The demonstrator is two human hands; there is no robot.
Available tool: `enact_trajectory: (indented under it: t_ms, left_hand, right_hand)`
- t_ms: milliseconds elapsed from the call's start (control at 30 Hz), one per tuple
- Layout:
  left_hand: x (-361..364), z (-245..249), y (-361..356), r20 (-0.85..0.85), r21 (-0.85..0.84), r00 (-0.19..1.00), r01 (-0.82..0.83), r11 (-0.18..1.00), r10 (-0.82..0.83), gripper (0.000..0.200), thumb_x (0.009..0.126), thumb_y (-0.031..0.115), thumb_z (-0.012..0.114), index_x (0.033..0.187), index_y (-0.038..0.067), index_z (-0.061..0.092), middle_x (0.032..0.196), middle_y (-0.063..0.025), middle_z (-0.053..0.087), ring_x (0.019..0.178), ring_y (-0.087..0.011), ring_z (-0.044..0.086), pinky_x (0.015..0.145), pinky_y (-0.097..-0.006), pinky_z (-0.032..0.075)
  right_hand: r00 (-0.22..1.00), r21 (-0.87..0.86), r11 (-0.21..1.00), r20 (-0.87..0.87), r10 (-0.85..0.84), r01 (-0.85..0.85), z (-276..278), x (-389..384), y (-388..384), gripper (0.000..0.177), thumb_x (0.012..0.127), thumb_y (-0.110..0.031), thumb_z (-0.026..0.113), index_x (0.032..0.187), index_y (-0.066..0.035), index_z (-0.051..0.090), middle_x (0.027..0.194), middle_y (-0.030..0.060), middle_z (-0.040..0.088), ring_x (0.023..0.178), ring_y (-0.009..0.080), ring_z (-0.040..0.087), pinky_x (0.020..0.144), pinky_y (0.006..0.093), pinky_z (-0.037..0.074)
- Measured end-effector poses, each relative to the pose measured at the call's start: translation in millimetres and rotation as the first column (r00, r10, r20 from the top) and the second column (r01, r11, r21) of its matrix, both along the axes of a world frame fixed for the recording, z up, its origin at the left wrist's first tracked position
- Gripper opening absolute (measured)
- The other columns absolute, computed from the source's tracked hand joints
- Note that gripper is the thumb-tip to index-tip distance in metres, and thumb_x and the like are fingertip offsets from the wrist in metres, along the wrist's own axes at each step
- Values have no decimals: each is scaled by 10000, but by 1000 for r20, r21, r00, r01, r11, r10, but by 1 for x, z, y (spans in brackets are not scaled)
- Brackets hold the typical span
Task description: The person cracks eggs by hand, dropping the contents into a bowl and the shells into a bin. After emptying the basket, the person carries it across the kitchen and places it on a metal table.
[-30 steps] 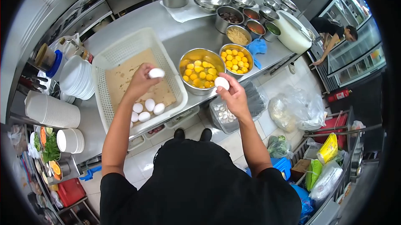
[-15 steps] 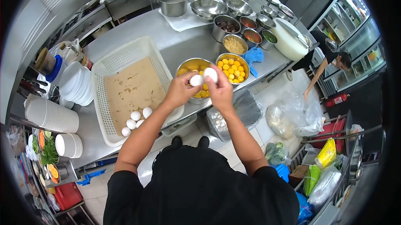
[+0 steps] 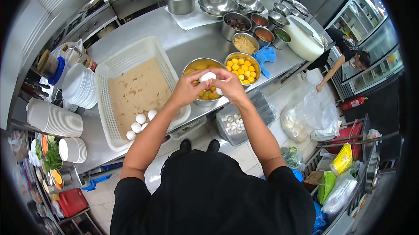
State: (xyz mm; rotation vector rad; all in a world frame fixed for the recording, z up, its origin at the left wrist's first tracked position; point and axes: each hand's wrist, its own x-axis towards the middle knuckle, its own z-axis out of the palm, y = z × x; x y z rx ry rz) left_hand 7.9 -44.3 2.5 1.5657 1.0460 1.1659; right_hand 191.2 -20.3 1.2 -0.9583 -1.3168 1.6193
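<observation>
Steel counter point(image 3: 192, 38); left hand point(image 3: 186, 91) and right hand point(image 3: 233, 87) nearly closed on eggs point(image 3: 207, 77) over left bowl point(image 3: 206, 103) — likely cracking; calls for gentle thumbs.

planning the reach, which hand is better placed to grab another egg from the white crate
Left, I'd judge. The left hand is nearer the white eggs in the crate, and its forearm passes right beside them. The right hand sits nearer the bin. Both work an egg over the bowl.
</observation>
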Motion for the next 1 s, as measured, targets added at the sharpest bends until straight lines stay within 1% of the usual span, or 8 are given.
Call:
enact_trajectory:
  t_ms: [133,500,600,667,700,767,900,1000]
  left_hand:
    - [-4,6,3,-79,-185,997,-26,982,12,393,863,103,673,1234,-1,596,1091,-119,672,956,-95,612,824,-243,505]
    - [-10,8,12,-230,-66,973,-30,997,14,429,793,44,645,1217,-4,601,1003,-75,695,842,-77,622,749,-247,524]
    - [-15,17,13,-191,-41,981,39,998,-46,445,790,31,632,1233,7,589,1026,-66,690,854,-78,622,751,-247,522]
    - [-18,21,15,-202,-40,974,93,995,-100,461,789,22,623,1248,13,578,1062,-68,683,885,-84,627,762,-249,521]
    - [-19,20,17,-308,153,950,101,983,-50,473,787,6,611,1259,19,568,1111,-85,663,936,-124,636,787,-265,526]
    - [-21,19,22,-399,334,917,126,934,20,487,785,-11,598,1269,24,558,1161,-101,644,987,-164,646,812,-282,531]
    - [-23,22,27,-500,586,849,185,789,172,443,785,-19,590,1225,19,565,1229,-152,585,1074,-297,604,881,-360,516]
    - [-21,27,26,-525,600,822,176,780,219,407,784,-4,610,1189,16,581,1218,-152,588,1086,-308,593,900,-377,508]
  right_hand:
    - [993,122,993,116,-9,-5,3,-4,0,377,795,-89,703,1143,15,601,927,55,674,749,84,619,584,220,503]
    - [954,314,949,278,-109,17,5,-5,7,357,767,-90,682,1106,18,654,961,70,687,842,119,631,747,245,496]
    - [895,523,849,410,-174,-74,6,3,9,376,743,-34,647,1119,-13,659,995,103,680,887,187,643,791,287,502]
    - [879,800,589,357,-316,-113,9,5,12,393,714,21,620,1097,-47,674,1008,126,657,903,267,633,803,336,509]
    - [880,798,592,358,-313,-114,12,5,12,393,714,21,620,1097,-47,674,1008,126,657,903,267,633,803,336,509]
    - [813,939,274,322,-486,-208,18,7,15,393,704,39,627,1086,-47,661,1018,124,639,877,303,617,776,366,516]
    - [800,958,74,274,-534,-278,21,7,26,415,704,18,654,1114,-36,616,1058,104,623,855,282,616,735,366,515]
    - [783,954,116,292,-550,-275,16,4,28,398,717,27,642,1111,-28,624,1057,121,620,886,299,615,749,364,514]
